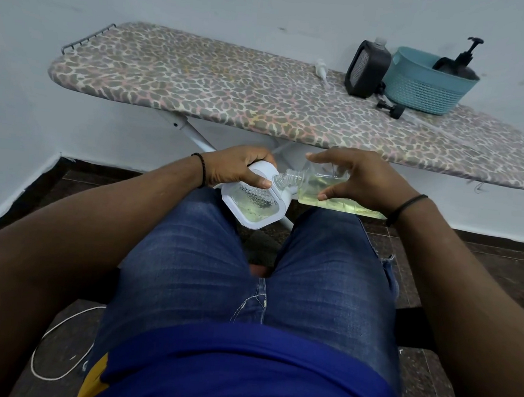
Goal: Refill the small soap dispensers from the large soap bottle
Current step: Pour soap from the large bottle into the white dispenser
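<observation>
While the person sits before the ironing board (201, 77), the left hand (238, 168) grips one white dispenser (251, 200) and the right hand (365, 181) grasps one clear bottle (324, 187) of yellowish soap, tipped with its neck at the dispenser's opening, both just below the board's near edge. On the board: one black dispenser (366, 70), one teal basket (426, 83), two loose pump heads. No legible labels.
</observation>
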